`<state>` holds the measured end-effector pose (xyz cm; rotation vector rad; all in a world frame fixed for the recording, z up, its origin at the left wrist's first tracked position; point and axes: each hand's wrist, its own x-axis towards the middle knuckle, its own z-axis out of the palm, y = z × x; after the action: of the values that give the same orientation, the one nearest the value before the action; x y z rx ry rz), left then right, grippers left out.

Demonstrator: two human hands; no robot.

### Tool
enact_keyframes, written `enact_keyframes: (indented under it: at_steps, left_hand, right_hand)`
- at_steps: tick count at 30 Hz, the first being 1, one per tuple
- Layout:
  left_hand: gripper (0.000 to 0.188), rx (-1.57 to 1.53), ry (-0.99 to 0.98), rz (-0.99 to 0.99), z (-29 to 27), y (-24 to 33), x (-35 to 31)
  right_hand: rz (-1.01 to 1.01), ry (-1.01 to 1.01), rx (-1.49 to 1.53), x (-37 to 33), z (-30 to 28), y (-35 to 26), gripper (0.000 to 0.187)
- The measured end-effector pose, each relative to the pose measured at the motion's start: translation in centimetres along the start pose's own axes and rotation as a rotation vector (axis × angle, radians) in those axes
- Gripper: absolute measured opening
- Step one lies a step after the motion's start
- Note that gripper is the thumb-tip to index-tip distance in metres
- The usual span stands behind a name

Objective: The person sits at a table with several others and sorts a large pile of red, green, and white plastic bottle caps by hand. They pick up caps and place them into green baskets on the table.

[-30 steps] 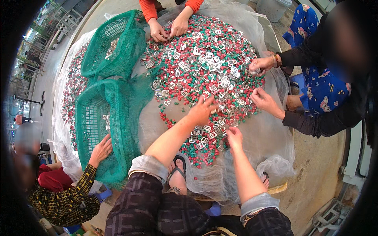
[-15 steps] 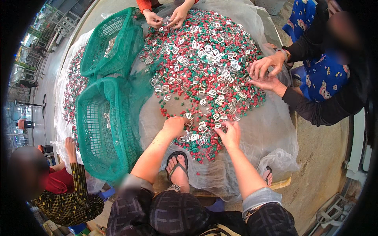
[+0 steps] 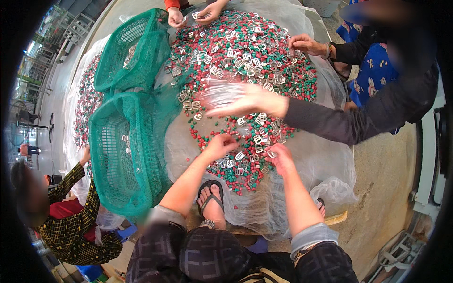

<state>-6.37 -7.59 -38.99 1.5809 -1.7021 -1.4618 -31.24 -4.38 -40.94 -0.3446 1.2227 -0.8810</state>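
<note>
A wide pile of small red and green pellets (image 3: 257, 177) mixed with silver slotted metal buckles (image 3: 230, 163) covers a pale mesh sheet (image 3: 181, 137). At the pile's near edge my right hand (image 3: 282, 161) is closed, pinching a metal slide buckle (image 3: 271, 153) between thumb and fingers. My left hand (image 3: 219, 147) hovers over the near left part of the pile, fingers curled together; what they hold, if anything, is hidden. Just beyond it, a co-worker's hand (image 3: 257, 101) reaches across from the right, with silver pieces smeared by motion at its fingers.
Two green baskets (image 3: 101, 155) draped with green netting (image 3: 153, 127) stand on the left, some buckles inside. Another person's hands (image 3: 210, 12) work at the far edge. A person in a patterned sleeve (image 3: 87, 214) sits at lower left beside a second pellet pile (image 3: 89, 94).
The co-worker's arm on the right has swung left across the pile. My left hand has moved slightly right and up; my right hand has lifted a buckle and drawn slightly nearer.
</note>
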Motion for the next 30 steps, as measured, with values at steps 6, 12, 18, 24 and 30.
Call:
enact_keyframes:
  at_steps: [6, 12, 18, 24, 30]
  left_hand:
    - [0.009, -0.461, 0.171, -0.108, -4.1, -3.6, -0.1]
    - [0.017, 0.164, 0.259, -0.029, -3.4, -3.9, 1.8]
    - [0.022, 0.599, 0.180, 0.070, -1.7, -2.5, 1.2]
    - [0.014, 0.009, 0.296, -0.176, -4.0, -2.7, 1.3]
    - [0.019, -0.904, 0.087, -0.254, -6.8, -2.6, -0.8]
  right_hand:
    - [0.007, -0.088, -0.133, -0.8, 1.2, -0.6, 0.016]
    - [0.006, 0.002, -0.570, 0.1, 3.4, 1.5, 0.020]
    - [-0.320, 0.111, -1.216, -1.3, 4.1, 3.2, 0.031]
    - [-0.181, 0.087, -1.001, -0.2, 2.0, 3.4, 0.020]
    - [0.039, -0.062, 0.093, -0.3, 1.0, 0.3, 0.008]
